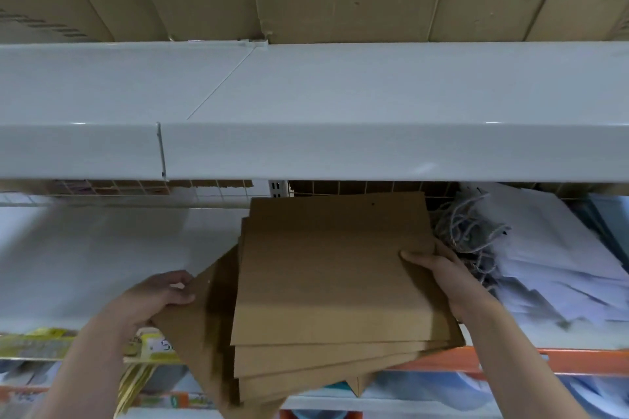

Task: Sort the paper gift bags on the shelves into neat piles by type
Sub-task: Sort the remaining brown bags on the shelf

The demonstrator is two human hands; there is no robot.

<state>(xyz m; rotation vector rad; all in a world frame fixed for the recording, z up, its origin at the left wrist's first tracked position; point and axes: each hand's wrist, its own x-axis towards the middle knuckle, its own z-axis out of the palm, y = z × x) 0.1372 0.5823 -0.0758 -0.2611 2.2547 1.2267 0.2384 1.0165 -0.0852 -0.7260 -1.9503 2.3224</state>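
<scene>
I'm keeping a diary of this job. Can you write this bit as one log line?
step: gathering brown paper bags | left hand: grips stack's left edge | right hand: grips right edge | white bags: piled at right

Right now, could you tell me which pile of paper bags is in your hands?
The brown kraft bags, fanned between the left hand and right hand; the white bags with twine handles lie untouched on the shelf.

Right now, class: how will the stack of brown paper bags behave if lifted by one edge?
The brown paper bags look flat and thin, so they would probably sag. Their edges are already fanned, so loose sheets may slide apart. Both hands support opposite sides.
</scene>
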